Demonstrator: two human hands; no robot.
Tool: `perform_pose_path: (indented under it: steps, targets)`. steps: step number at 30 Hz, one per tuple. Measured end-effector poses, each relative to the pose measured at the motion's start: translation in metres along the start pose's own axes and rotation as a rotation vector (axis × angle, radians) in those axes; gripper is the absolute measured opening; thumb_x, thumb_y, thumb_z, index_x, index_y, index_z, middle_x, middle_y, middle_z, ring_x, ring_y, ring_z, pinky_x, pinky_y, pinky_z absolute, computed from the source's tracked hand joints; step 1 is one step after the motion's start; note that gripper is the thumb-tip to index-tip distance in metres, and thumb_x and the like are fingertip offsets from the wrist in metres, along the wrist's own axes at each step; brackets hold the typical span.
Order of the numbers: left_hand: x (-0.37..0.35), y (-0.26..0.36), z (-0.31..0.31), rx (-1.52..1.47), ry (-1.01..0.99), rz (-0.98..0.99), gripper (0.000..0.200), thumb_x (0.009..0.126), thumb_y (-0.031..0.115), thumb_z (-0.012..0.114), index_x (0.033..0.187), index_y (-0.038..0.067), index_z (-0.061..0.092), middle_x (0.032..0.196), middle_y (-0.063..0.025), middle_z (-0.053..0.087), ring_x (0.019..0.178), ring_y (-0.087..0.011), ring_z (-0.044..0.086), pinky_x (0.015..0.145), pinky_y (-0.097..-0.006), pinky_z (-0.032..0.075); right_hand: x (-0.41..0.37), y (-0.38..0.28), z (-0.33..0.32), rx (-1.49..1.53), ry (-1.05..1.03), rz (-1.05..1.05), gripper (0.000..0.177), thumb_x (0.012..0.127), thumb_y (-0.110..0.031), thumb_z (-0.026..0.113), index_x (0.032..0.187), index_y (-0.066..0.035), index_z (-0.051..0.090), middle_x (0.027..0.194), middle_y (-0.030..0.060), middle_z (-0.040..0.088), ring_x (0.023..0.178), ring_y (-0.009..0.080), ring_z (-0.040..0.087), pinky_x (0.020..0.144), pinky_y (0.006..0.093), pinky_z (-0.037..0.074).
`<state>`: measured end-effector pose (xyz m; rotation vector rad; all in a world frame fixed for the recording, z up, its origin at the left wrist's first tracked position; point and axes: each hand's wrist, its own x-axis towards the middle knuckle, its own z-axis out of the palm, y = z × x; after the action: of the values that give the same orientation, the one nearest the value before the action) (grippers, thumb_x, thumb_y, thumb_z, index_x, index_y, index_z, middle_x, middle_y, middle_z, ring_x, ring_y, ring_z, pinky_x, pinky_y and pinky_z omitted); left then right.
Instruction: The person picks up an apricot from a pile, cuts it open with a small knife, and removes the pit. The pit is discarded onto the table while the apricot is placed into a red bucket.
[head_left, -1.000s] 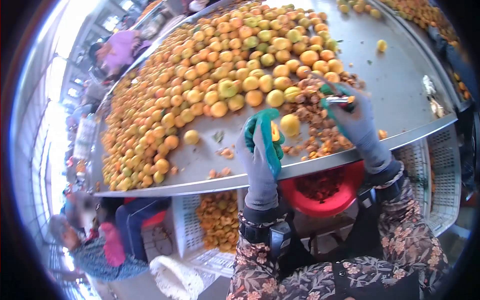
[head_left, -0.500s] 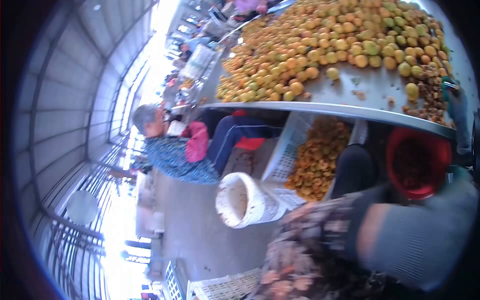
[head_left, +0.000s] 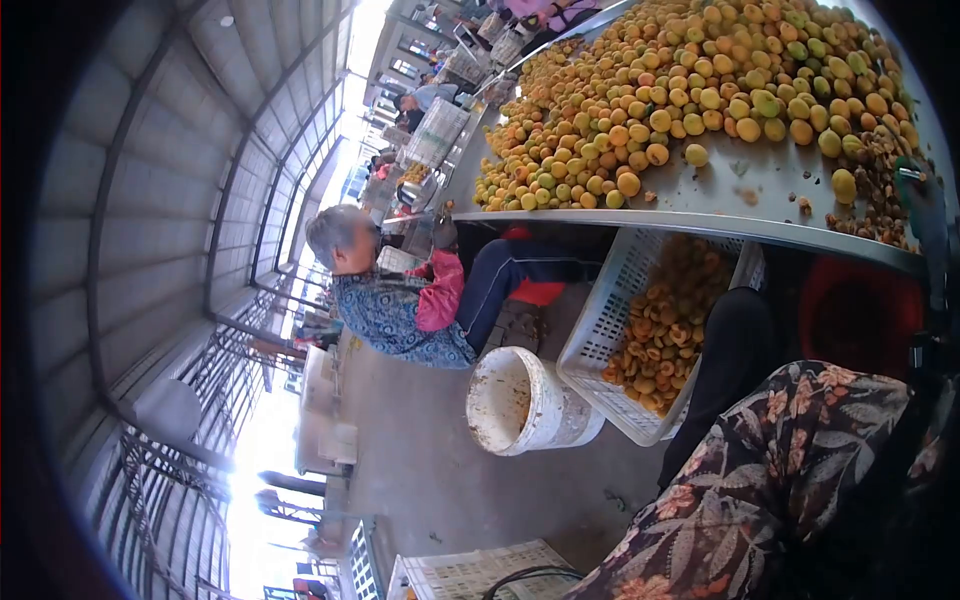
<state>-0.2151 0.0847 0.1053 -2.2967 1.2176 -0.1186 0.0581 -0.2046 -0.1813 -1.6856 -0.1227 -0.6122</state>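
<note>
At the far right edge, my right hand (head_left: 924, 212), in a dark teal and grey glove, is closed around a small shiny metal tool (head_left: 910, 174); most of the tool is hidden. It is over the metal table (head_left: 765, 213), next to brown pits and scraps (head_left: 872, 205). A large pile of yellow-orange apricots (head_left: 640, 120) covers much of the tabletop. The floral sleeve (head_left: 740, 470) fills the lower right, and my left hand is out of sight. Below the table edge, a white crate (head_left: 590, 350) contains halved apricots (head_left: 665, 335). A red bucket (head_left: 850, 310) sits in shadow beside my dark-clad leg (head_left: 735, 345).
A stained white bucket (head_left: 530, 400) stands on the floor by the crate. Another person (head_left: 400, 300), in a blue patterned top with pink sleeves, sits at the same table. A pale crate (head_left: 480, 570) is at the bottom. Farther workers and crates (head_left: 437, 130) are behind.
My gloved left hand, previously blurred at lower right, has left the view. The camera has turned slightly, so the scene sits farther right. The seated person's gloved hand now shows near the table edge.
</note>
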Motion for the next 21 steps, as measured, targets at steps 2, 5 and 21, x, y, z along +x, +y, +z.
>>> perform_pose_path:
  steps: [2,5,21]
  targets:
    - [0.008,-0.005,0.000,0.038,0.045,0.038,0.017,0.070,0.017,0.063,0.081,0.005,0.061,0.082,-0.0088,0.059,0.074,-0.0201,0.059,0.064,-0.0353,0.048,-0.003,-0.028,0.000,-0.048,-0.111,0.114,0.027,0.087,-0.010,0.061,0.114,-0.006,0.059,0.087,-0.0004,0.060,0.074,0.0051,0.053,0.061,0.0191,0.044]
    - [0.014,-0.014,-0.005,0.100,0.093,0.088,0.016,0.071,0.017,0.063,0.082,0.005,0.062,0.082,-0.0085,0.059,0.074,-0.0203,0.060,0.064,-0.0354,0.048,-0.022,-0.090,0.014,-0.165,-0.032,0.091,0.028,0.083,-0.007,0.064,0.110,-0.004,0.060,0.088,0.0022,0.062,0.076,0.0069,0.055,0.065,0.0207,0.046]
    - [0.093,-0.027,-0.003,-0.467,0.492,-0.134,0.019,0.077,0.022,0.063,0.086,0.006,0.064,0.086,-0.0080,0.063,0.072,-0.0241,0.062,0.064,-0.0361,0.049,-0.024,-0.143,0.013,-0.078,0.043,0.162,0.030,0.077,-0.012,0.067,0.105,-0.003,0.061,0.078,0.0043,0.063,0.069,0.0071,0.055,0.063,0.0257,0.047]
